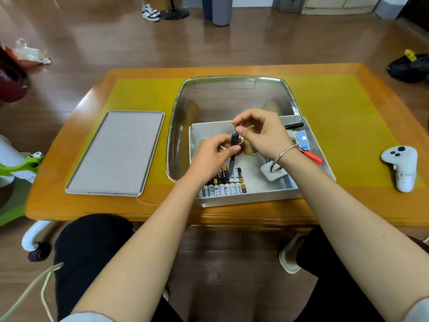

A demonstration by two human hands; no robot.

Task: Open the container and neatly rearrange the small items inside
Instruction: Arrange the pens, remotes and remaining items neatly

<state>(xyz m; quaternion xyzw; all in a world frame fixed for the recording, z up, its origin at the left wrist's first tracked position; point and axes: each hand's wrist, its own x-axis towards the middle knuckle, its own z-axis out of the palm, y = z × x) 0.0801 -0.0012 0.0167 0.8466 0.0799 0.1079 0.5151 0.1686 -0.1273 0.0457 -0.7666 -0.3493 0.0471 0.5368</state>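
Note:
A white open container (246, 198) sits on the table's near edge. Inside it, several batteries (222, 185) lie in rows at the front left, with a white tag (270, 174), a blue card (303, 139), a red-handled item (313, 157) and a black pen (293, 125) to the right. Above the container, my left hand (214, 156) grips a dark strap-like item (234, 147) that hangs down toward the batteries. My right hand (262, 133) pinches its upper end between thumb and forefinger. A small brownish object under my right hand is mostly hidden.
A clear plastic lid (185, 117) leans behind and left of the container. A grey flat tray (116, 154) lies on the left of the yellow mat. A white game controller (401, 167) rests at the right. My knees are under the table's front edge.

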